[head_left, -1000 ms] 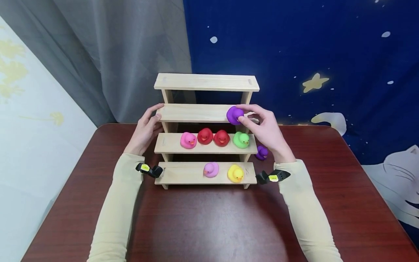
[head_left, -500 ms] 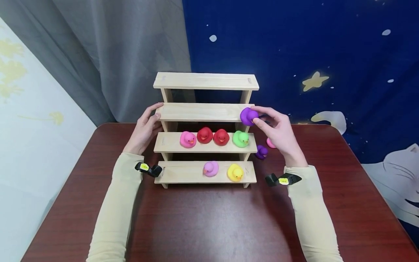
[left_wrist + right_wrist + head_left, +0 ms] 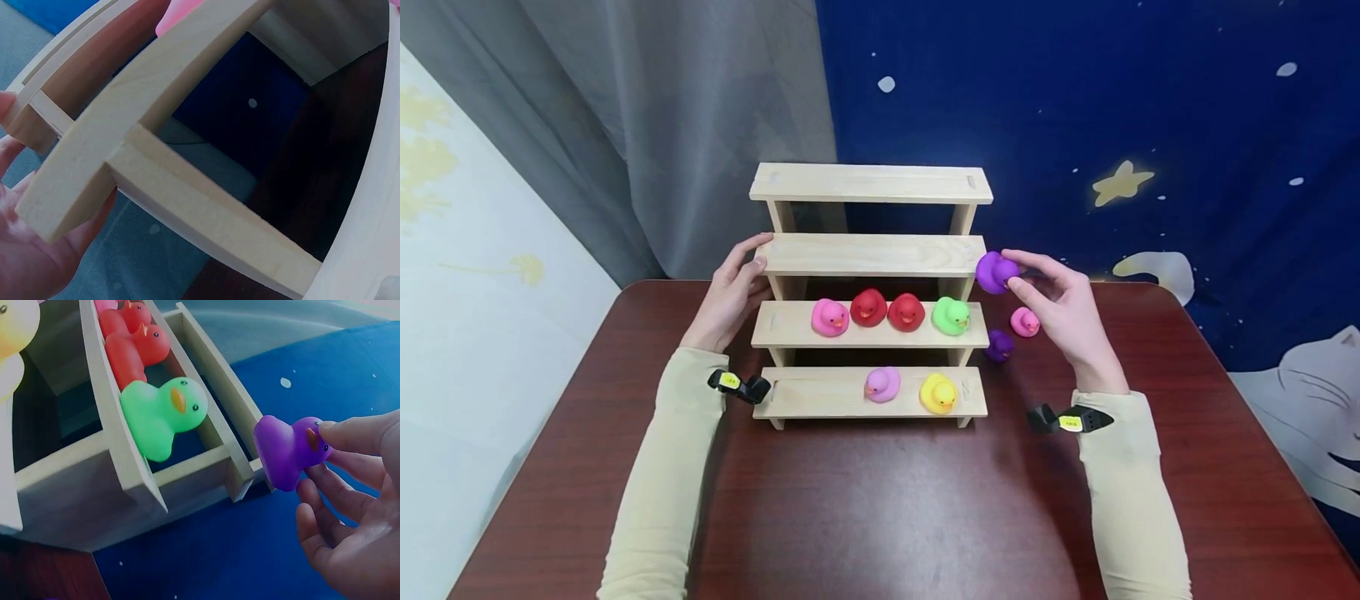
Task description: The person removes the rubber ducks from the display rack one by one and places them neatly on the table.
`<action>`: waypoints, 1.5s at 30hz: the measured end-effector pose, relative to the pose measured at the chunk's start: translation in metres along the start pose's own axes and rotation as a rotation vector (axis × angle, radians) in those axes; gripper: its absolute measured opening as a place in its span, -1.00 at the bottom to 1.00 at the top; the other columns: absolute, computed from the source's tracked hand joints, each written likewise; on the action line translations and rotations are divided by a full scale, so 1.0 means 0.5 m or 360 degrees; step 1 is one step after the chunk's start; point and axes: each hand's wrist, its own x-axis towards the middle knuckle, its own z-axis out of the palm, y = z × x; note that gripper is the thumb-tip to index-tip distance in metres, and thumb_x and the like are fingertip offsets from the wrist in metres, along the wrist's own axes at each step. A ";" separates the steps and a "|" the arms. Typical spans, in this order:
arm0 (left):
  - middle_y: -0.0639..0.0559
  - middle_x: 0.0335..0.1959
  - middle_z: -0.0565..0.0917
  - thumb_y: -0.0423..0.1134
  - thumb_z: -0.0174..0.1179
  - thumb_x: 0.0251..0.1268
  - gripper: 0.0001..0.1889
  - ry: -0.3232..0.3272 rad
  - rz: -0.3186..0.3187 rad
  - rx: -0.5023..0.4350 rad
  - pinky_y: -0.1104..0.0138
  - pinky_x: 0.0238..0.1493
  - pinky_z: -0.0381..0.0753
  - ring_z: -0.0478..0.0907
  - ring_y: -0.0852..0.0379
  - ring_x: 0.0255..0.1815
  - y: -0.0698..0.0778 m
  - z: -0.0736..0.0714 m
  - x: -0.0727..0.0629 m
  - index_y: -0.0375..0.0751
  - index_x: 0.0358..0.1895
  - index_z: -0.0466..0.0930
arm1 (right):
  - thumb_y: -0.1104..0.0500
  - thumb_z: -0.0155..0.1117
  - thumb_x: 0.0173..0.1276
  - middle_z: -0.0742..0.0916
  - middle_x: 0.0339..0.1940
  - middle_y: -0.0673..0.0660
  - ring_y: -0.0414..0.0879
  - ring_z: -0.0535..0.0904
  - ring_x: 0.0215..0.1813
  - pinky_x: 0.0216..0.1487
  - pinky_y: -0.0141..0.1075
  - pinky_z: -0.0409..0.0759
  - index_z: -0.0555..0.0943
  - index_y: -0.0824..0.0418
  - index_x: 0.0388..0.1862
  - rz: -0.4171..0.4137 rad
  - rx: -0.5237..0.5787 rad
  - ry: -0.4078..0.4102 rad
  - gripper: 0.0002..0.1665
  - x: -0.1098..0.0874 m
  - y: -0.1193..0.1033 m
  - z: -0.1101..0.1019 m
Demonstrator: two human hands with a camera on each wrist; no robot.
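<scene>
Thumb and fingertips of the right hand [image 3: 1070, 310] pinch a purple duck [image 3: 992, 273] by its head, just off the right end of the second shelf from the top [image 3: 865, 254] on a four-tier wooden stand [image 3: 872, 182]; from my remote post I cannot tell whether duck and wood touch. The left hand [image 3: 727, 293] grips that shelf's left end, its thumb at the front edge. I count nine ducks: the held one and a second purple duck [image 3: 998, 347], two pink ducks [image 3: 830, 318], two red ducks [image 3: 868, 308], one green duck [image 3: 951, 317], one lilac duck [image 3: 882, 384] and one yellow duck [image 3: 938, 393]. The second shelf from the bottom [image 3: 786, 325] carries, left to right, one pink, both reds and the green. The bottom shelf [image 3: 820, 396] carries the lilac and, to its right, the yellow. On the dark red surface [image 3: 880, 500], right of the stand, sit the second purple and, near it, the other pink.
</scene>
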 end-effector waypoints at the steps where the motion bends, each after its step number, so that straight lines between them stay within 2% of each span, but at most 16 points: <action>1: -0.16 0.42 0.15 -0.09 -0.01 0.52 -0.55 0.0000 0.0002 0.0000 -0.07 0.33 0.15 0.26 -0.19 0.33 0.000 0.000 0.000 0.16 0.41 0.30 | 0.35 0.25 0.36 0.67 -0.05 0.05 -0.06 0.54 -0.10 -0.06 -0.44 0.49 0.58 0.33 0.18 -0.0001 -0.0009 -0.0001 -0.60 -0.002 0.001 -0.003; 11: -0.15 0.43 0.14 -0.10 -0.02 0.52 -0.56 -0.0017 0.0020 -0.0022 -0.08 0.34 0.12 0.24 -0.20 0.34 -0.001 -0.002 0.000 0.14 0.41 0.30 | 0.34 0.23 0.38 0.68 -0.01 0.00 -0.17 0.58 -0.03 0.01 -0.48 0.47 0.56 0.34 0.21 0.0052 -0.0101 -0.0008 -0.59 -0.026 0.018 -0.030; 18: -0.16 0.43 0.14 -0.10 -0.02 0.52 -0.56 -0.0006 0.0015 -0.0012 -0.08 0.34 0.12 0.24 -0.20 0.34 0.000 -0.004 -0.001 0.14 0.41 0.30 | 0.33 0.21 0.40 0.67 0.00 -0.02 -0.18 0.56 -0.04 -0.06 -0.49 0.46 0.54 0.34 0.22 0.0110 -0.0184 -0.0015 -0.59 -0.047 0.036 -0.050; 25: -0.16 0.43 0.14 -0.10 -0.03 0.53 -0.56 -0.0001 0.0009 -0.0002 -0.08 0.34 0.13 0.24 -0.19 0.34 0.001 -0.004 -0.002 0.14 0.41 0.29 | 0.34 0.21 0.39 0.65 0.09 0.11 -0.20 0.55 -0.01 -0.10 -0.50 0.44 0.54 0.34 0.23 0.0158 -0.0251 -0.0011 -0.57 -0.066 0.063 -0.064; 29: -0.16 0.43 0.13 -0.09 -0.03 0.53 -0.55 -0.0006 0.0008 0.0003 -0.08 0.35 0.11 0.23 -0.19 0.35 0.001 -0.003 -0.003 0.14 0.42 0.28 | 0.32 0.21 0.40 0.66 0.06 0.14 -0.16 0.56 -0.04 -0.15 -0.50 0.44 0.53 0.32 0.24 0.0211 -0.0324 -0.0020 -0.57 -0.079 0.081 -0.072; 37: -0.16 0.43 0.14 -0.08 -0.02 0.52 -0.55 -0.0003 0.0012 0.0010 -0.07 0.34 0.13 0.24 -0.19 0.35 0.002 -0.003 -0.002 0.14 0.42 0.29 | 0.31 0.20 0.41 0.65 0.01 0.22 -0.25 0.55 -0.10 -0.11 -0.55 0.47 0.54 0.32 0.22 0.0287 -0.0400 -0.0032 -0.59 -0.102 0.105 -0.083; 45: -0.16 0.43 0.13 -0.09 -0.04 0.53 -0.56 -0.0001 0.0009 0.0001 -0.07 0.34 0.13 0.24 -0.19 0.35 0.000 -0.001 -0.002 0.14 0.41 0.29 | 0.33 0.20 0.40 0.63 0.03 0.38 -0.16 0.59 -0.11 -0.10 -0.59 0.47 0.53 0.38 0.21 0.0367 -0.0428 -0.0102 -0.59 -0.119 0.134 -0.089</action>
